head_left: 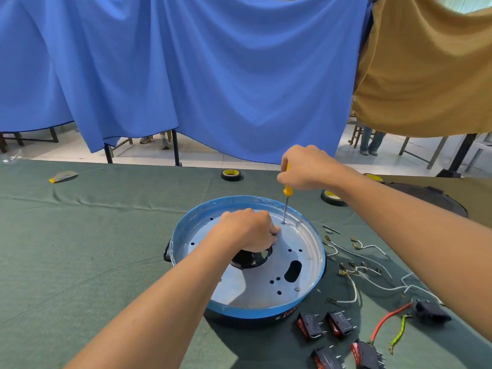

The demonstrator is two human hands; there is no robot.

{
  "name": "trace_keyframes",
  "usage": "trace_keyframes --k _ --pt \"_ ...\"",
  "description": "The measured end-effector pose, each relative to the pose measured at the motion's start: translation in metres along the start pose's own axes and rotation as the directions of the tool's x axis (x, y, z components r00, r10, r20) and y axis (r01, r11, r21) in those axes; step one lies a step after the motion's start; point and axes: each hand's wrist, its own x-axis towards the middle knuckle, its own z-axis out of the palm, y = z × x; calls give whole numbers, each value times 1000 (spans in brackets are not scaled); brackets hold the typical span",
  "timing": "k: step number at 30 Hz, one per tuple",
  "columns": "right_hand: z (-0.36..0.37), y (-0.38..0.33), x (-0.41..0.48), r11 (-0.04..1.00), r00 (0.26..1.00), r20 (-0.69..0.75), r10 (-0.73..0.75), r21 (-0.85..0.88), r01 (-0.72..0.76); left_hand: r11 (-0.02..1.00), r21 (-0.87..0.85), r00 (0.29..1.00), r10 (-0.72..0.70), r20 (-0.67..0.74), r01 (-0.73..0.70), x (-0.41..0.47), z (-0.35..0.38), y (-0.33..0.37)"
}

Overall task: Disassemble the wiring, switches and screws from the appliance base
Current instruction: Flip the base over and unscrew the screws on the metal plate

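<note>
Risk: screwdriver (pixel 287 189) tip slipping out of the screw (pixel 283 222) by the far rim of the appliance base (pixel 183 228), likely if the shaft tilts or pressure eases. A slip would score the metal plate (pixel 255 288) or jab the left hand (pixel 247 230) just beside it. Base sits mid-surface (pixel 106 235), with switches (pixel 311 325) and wires (pixel 354 286) to its right. Hands apart: right hand (pixel 306 169) wrapped round the yellow handle, shaft near upright; left fingers hooked into the plate's centre hole, bracing

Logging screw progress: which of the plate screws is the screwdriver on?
The far screw, by the left hand gripping the plate; the right hand holds the screwdriver upright on it. The other screw sits near the slot.
</note>
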Motion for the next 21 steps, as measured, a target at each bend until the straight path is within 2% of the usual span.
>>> trace_keyframes --k 2,7,12,18,21 --pt "-1 -1 0 1000 1000 18 3 5 -3 1000 0 1000 2 0 -2 0 0 0" --pt "3 -2 -2 999 998 -59 18 -48 -20 1000 -1 1000 -7 -10 7 0 2 -1" --pt "0 -2 -1 1000 1000 11 22 10 -22 1000 -2 1000 1 -6 -1 0 2 -1" --pt "2 0 -1 999 999 -29 16 -31 -17 1000 0 1000 -2 -5 2 1 1 -1" --pt "-2 -2 -3 1000 999 41 18 0 -18 1000 2 1000 0 -8 0 1 1 -1"
